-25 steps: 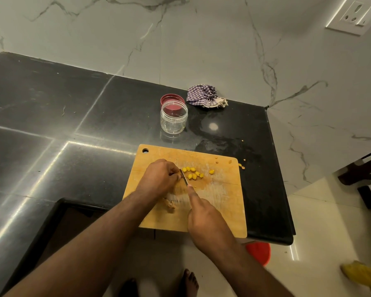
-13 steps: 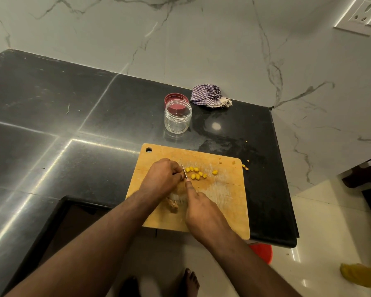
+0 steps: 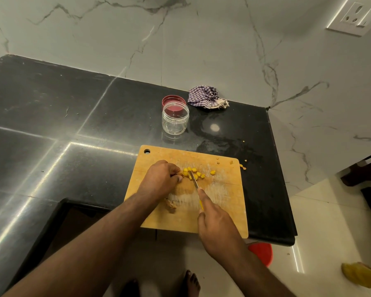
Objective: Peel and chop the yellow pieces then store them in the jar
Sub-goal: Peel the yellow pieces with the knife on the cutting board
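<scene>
Several chopped yellow pieces (image 3: 194, 173) lie on the wooden cutting board (image 3: 223, 202). My left hand (image 3: 160, 179) is curled at their left edge, its fingertips pinching the uncut yellow piece, which is mostly hidden. My right hand (image 3: 217, 226) grips a small knife (image 3: 193, 179) with a yellow handle, the index finger along its back and the blade lying among the pieces. A little heap of brownish peel (image 3: 170, 205) sits on the board under my left wrist. The clear empty jar (image 3: 175, 121) stands open behind the board, its red lid (image 3: 173, 100) just beyond it.
A checked cloth (image 3: 206, 97) is bunched by the marble wall. A few yellow crumbs (image 3: 242, 167) lie off the board's right corner. The black counter (image 3: 51, 125) ends close to the board's right and near edges. A red tub (image 3: 262, 252) stands on the floor below.
The knife blade has shifted a little to the right into the cut pieces, and my right hand has drawn back toward me. My left hand stays on the uncut piece.
</scene>
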### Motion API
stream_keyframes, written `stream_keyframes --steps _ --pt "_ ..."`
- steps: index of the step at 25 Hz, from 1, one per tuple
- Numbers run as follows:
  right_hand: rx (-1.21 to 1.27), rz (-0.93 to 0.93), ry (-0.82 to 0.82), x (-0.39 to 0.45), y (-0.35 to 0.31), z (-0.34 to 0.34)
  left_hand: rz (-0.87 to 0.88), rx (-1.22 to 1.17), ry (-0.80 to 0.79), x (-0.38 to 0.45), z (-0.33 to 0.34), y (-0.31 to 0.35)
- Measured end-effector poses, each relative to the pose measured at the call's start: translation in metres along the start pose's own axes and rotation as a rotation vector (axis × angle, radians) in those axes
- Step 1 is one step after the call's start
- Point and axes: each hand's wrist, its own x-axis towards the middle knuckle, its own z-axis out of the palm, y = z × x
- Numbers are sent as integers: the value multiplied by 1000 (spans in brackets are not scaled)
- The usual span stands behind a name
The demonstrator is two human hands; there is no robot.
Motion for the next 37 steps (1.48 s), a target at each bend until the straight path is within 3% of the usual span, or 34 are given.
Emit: stream_keyframes --steps 9,23,32,37 --pt "-106 -39 -29 17 -15 6 21 -27 52 -2 -1 -1" --pt "-229 68 -180 40 -32 14 38 -9 54 0 -1 -2" --pt "-131 62 -154 0 -14 16 9 -15 46 1 -1 -1" --pt "-49 31 -56 -4 -4 7 8 -34 46 -2 -1 -1"
